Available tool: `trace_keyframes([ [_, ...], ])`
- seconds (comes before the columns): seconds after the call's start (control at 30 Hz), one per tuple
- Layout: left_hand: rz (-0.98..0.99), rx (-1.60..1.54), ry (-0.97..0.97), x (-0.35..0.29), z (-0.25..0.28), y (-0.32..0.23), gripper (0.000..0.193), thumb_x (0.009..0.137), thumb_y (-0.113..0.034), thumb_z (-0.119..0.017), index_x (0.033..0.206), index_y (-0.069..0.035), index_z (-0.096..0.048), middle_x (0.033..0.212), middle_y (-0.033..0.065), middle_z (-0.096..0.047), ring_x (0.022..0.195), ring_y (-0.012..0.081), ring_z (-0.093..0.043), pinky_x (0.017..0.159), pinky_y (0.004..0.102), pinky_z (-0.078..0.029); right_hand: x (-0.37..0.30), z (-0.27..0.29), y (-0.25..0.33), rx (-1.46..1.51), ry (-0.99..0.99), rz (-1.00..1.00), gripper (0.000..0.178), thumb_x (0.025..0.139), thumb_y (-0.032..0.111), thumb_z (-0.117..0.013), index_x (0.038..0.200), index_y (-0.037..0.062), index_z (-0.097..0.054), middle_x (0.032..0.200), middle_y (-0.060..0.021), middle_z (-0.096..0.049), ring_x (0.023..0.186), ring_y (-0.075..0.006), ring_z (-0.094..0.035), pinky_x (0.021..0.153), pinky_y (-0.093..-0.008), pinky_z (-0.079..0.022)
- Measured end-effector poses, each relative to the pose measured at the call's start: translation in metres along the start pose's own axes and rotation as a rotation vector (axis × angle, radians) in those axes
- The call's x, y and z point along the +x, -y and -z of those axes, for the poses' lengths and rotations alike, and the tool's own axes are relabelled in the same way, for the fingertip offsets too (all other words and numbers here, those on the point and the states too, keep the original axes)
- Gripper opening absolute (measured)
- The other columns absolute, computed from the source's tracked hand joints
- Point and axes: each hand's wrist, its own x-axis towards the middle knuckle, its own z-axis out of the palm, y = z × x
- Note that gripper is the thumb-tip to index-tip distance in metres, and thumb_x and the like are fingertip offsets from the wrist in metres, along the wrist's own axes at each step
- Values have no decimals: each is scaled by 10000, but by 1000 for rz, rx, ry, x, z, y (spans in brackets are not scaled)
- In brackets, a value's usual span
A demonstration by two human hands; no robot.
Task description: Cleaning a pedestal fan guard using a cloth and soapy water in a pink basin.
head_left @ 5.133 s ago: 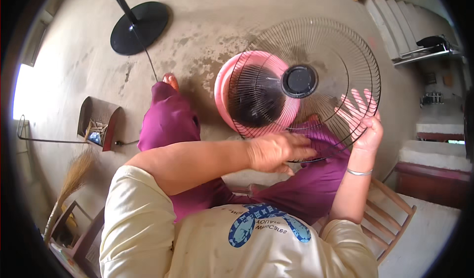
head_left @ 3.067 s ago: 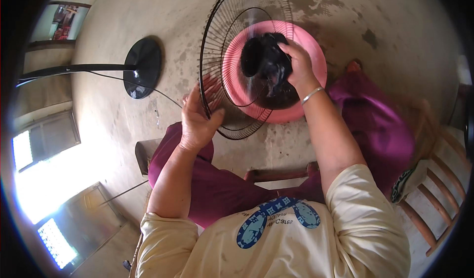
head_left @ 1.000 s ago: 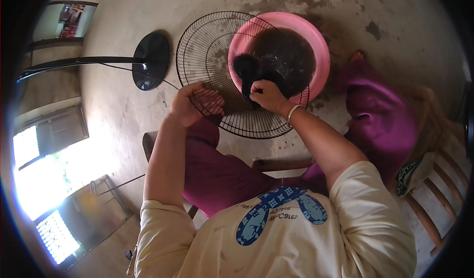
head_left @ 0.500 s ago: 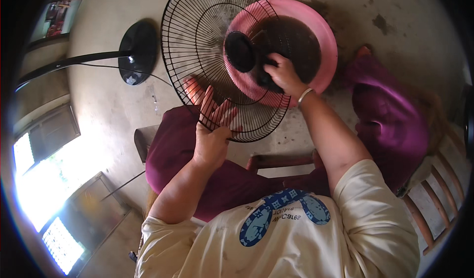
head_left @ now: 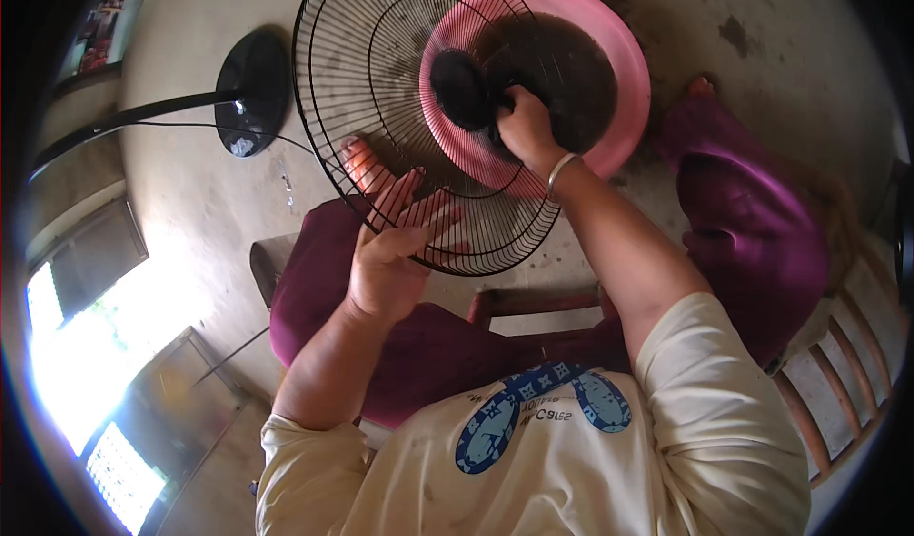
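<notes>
A round black wire fan guard (head_left: 333,89) with a solid hub disc (head_left: 461,89) stands tilted in front of me. My left hand (head_left: 390,260) grips its lower rim; the long fingers reach behind the wires and show through them. My right hand (head_left: 526,129), a bangle on its wrist, is closed beside the hub on a dark, wet-looking bunched thing, mostly hidden by the fingers. It may be a cloth, but I cannot tell. Behind the guard sits a pink basin (head_left: 624,89) holding murky dark water (head_left: 571,69).
A black fan stand with a round base (head_left: 252,89) lies at the left, its pole and cord stretching sideways. My bare foot (head_left: 365,163) shows beyond the guard. A low wooden stool edge (head_left: 533,301) is below, and a slatted wooden chair (head_left: 833,384) at the right.
The guard has shifted a little to the left, and my left hand has moved left with it. My right hand has slid slightly left and up beside the hub.
</notes>
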Motion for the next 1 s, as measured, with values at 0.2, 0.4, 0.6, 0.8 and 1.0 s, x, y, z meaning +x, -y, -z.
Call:
trace_keyframes([
  [0.2,3,248,-53,12,-1,-11,631,746,55,-446,1362,-24,-331,1241,159,-500,1150,319,-504,852,465,-494,-6,10,4,-152,138,-97,282,785,105,-546,1038,-6,-600,956,-246,-633,946,-396,-601,857,-456,-478],
  [0.4,-165,284,-100,14,-10,-3,682,716,53,-413,1384,-46,-315,1302,147,-467,1156,304,-499,881,496,-479,2,-5,-26,-218,50,156,292,787,86,-494,1045,-5,-596,968,-313,-565,894,-472,-572,825,-479,-484],
  [0.6,-227,314,-35,7,-14,-5,788,684,49,-388,1442,-118,-252,1389,127,-401,1190,283,-477,909,518,-470,-58,-9,22,-162,20,147,249,752,-5,-501,979,4,-602,944,-279,-537,842,-418,-563,750,-454,-481],
  [0.8,-227,356,-19,11,-27,21,993,585,181,-402,1480,-170,-153,1496,76,-227,1366,241,-251,935,391,-398,-5,-5,2,-209,89,64,264,762,25,-512,1016,-2,-578,964,-279,-529,872,-427,-557,789,-452,-478],
  [1.0,-268,364,-28,7,-17,22,947,591,175,-398,1462,-145,-205,1444,67,-302,1334,218,-303,925,363,-401,-63,-5,40,-21,149,195,252,764,28,-481,997,-37,-554,952,-312,-516,879,-454,-541,809,-460,-464],
])
